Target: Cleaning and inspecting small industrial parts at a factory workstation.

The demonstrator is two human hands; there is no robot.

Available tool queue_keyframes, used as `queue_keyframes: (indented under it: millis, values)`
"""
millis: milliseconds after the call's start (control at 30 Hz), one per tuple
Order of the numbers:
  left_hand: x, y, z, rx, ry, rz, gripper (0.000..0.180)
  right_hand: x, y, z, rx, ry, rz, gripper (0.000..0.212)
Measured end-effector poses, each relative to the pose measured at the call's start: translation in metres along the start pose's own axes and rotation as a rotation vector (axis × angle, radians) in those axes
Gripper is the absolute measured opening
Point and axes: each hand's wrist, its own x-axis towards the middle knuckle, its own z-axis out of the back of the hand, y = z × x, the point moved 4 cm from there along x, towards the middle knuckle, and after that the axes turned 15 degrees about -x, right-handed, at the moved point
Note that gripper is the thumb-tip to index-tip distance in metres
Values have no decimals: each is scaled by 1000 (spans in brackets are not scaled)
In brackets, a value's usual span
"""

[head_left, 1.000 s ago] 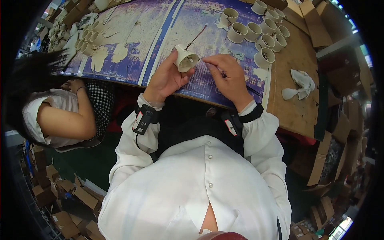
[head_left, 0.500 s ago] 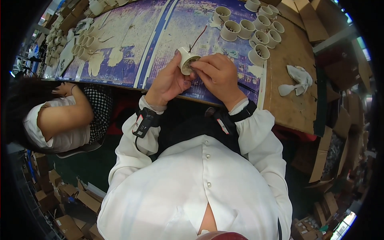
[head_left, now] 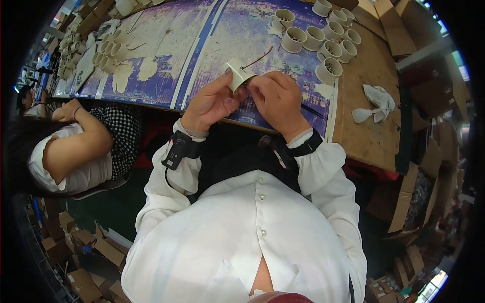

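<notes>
My left hand (head_left: 212,102) grips a white cylindrical cup-shaped housing (head_left: 235,72), tilted with its open end toward my right hand. A dark red wire (head_left: 260,59) sticks out from the housing toward the far right. At the open rim, the fingers of my right hand (head_left: 277,101) are pinched together. Whatever they hold is too small or hidden to make out. Both hands are above the table's near edge.
Several white cups with small metal parts inside (head_left: 294,39) stand at the far right of the purple-printed table cover (head_left: 202,60). A crumpled white cloth (head_left: 375,103) lies on brown board. Several more cups (head_left: 108,53) lie far left. A person (head_left: 76,146) sits at my left.
The housing has turned in my left hand, so its open end shows less and its wire now leans further right. My right hand has shifted slightly, its fingers still at the rim.
</notes>
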Motion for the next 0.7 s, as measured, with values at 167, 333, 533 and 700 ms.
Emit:
queue_keyframes:
  millis: [167, 333, 533, 700]
  values:
    - [-3, -1, 0, -62, -14, -24, 37, -1, 0, -2, 21, -10, 11, 27]
    - [-4, -6, -1, 77, -43, -155, 43, 1, 0, -1, 54, 13, 17, 24]
    - [-13, -16, -10, 542, 11, -416, 55, -6, -12, 9, 176, 141, -105, 25]
    - [-19, -17, -25, 1001, 40, -692, 68, -12, -12, 16, 256, 171, -85, 27]
